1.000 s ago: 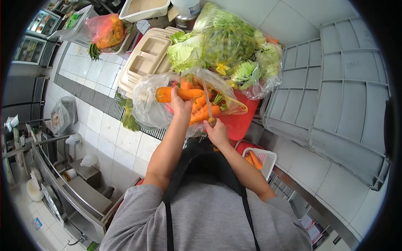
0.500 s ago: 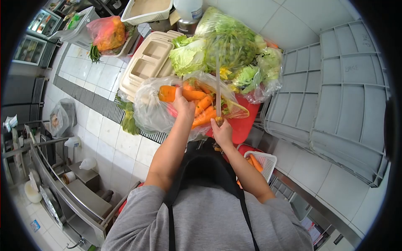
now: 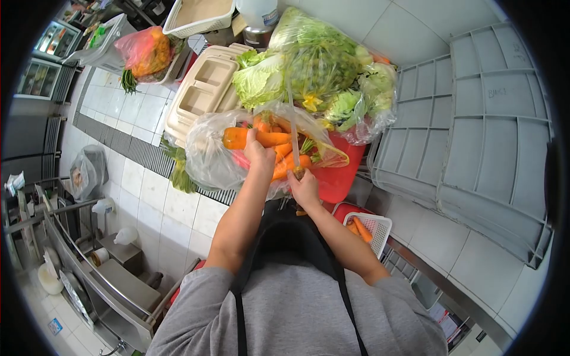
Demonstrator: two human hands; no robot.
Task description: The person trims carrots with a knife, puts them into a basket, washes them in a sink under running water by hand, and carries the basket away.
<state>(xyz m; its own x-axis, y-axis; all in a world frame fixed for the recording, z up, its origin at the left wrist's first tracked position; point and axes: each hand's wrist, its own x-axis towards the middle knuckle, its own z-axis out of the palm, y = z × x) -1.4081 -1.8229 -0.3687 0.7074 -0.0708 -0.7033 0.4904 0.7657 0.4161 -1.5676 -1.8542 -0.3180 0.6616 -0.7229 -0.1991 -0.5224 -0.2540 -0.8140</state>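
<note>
My left hand [image 3: 259, 151] is closed round a large orange carrot [image 3: 237, 138], which lies sideways above an open clear plastic bag [image 3: 205, 151]. Several more carrots [image 3: 284, 152] fill the bag. In my right hand [image 3: 304, 187] is the handle of a long knife [image 3: 294, 127], its thin blade pointing up and away from me, over the bag and right of the held carrot. The blade's far end is hard to make out against the greens. Beneath the bag, a red surface [image 3: 341, 172] shows on the right.
Bagged leafy greens [image 3: 323, 65] and a cabbage [image 3: 259, 82] lie beyond the carrots. Beige trays [image 3: 205, 89] are to the left. Grey crates [image 3: 493, 130] stand at the right. A white basket [image 3: 383, 226] with carrots is at lower right.
My right hand and the knife have moved left, and the blade now tilts slightly left over the carrots. My left hand still holds the carrot.
</note>
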